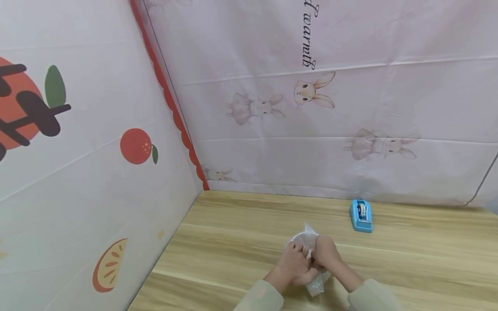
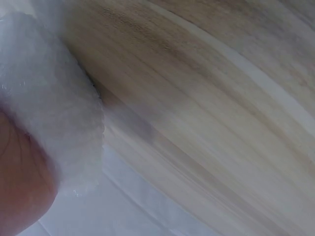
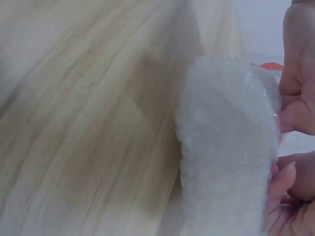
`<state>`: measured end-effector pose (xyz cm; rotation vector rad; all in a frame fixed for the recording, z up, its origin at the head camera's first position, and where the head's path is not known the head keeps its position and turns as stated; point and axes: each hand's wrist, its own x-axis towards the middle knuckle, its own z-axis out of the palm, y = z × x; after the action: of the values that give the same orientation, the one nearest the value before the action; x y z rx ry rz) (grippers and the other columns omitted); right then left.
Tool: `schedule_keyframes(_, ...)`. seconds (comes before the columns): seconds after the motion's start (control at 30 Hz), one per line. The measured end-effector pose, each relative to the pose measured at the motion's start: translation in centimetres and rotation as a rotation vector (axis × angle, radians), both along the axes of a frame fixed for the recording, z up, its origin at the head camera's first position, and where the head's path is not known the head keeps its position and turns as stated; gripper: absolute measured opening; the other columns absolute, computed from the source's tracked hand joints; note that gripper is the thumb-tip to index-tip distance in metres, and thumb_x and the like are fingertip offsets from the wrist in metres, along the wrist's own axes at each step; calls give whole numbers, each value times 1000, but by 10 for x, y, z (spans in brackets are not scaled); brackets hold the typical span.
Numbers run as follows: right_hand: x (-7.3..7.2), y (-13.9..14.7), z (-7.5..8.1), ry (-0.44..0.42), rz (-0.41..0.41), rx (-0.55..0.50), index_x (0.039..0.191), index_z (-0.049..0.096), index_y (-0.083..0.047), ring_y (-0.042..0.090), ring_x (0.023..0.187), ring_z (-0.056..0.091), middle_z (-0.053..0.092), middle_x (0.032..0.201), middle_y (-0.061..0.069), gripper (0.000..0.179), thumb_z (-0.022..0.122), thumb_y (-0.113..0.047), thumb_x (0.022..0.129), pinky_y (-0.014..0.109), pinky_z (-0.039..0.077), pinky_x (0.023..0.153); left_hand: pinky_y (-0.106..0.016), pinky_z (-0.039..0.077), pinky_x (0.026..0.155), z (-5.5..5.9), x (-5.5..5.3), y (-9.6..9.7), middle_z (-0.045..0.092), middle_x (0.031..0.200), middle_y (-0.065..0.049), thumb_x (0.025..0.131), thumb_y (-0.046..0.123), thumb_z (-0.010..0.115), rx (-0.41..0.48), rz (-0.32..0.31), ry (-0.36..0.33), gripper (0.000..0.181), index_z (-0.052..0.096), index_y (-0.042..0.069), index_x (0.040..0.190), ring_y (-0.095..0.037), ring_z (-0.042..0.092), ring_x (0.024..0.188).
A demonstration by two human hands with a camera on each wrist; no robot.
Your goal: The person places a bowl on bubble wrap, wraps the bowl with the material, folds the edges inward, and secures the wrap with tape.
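A bundle of clear bubble wrap point(image 1: 316, 286) is between both hands, low in the head view, just above or on the wooden table. My left hand point(image 1: 296, 264) holds it from the left, fingers curled over its top. From the right, my right hand point(image 1: 327, 254) grips the wrap close to the left fingers. In the left wrist view the bubble wrap point(image 2: 54, 103) fills the left side, with part of a hand against it. The right wrist view shows the thick, folded bubble wrap point(image 3: 226, 147) with fingers along its right edge. Whatever lies inside the wrap is hidden.
A blue tape dispenser point(image 1: 361, 217) with a roll of tape stands toward the back of the wooden table point(image 1: 233, 224), right of the hands. Printed cloth walls rise behind the table point(image 1: 272, 164) and along its left side point(image 1: 163, 207).
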<state>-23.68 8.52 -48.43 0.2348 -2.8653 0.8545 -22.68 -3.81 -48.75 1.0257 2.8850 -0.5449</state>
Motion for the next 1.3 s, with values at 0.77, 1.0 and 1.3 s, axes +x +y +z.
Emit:
schedule_keyframes(0.77, 3, 11, 1, -119, -116, -478, 89, 59, 8, 11, 44, 47, 52, 60, 5, 16, 47, -2, 87, 20, 40, 38, -29, 33, 102, 1, 1, 8, 52, 134, 5, 95, 45, 19, 7, 11, -13, 48, 50, 37, 131, -12, 45, 123)
schedule_keyframes(1.0, 7, 15, 2, -127, -116, -585, 92, 58, 8, 13, 41, 49, 52, 58, 5, 14, 48, -2, 89, 23, 44, 38, -31, 37, 96, -5, 1, 3, 57, 129, 1, 94, 42, 22, 62, -29, 63, 46, 49, 39, 131, -16, 50, 116)
schedule_keyframes(1.3, 11, 18, 1, -147, -107, -610, 91, 58, 7, 15, 44, 50, 52, 56, 5, 13, 49, -1, 90, 24, 45, 39, -31, 36, 96, -5, 3, 6, 57, 128, 2, 94, 45, 22, 37, -7, 37, 48, 46, 34, 135, -15, 49, 115)
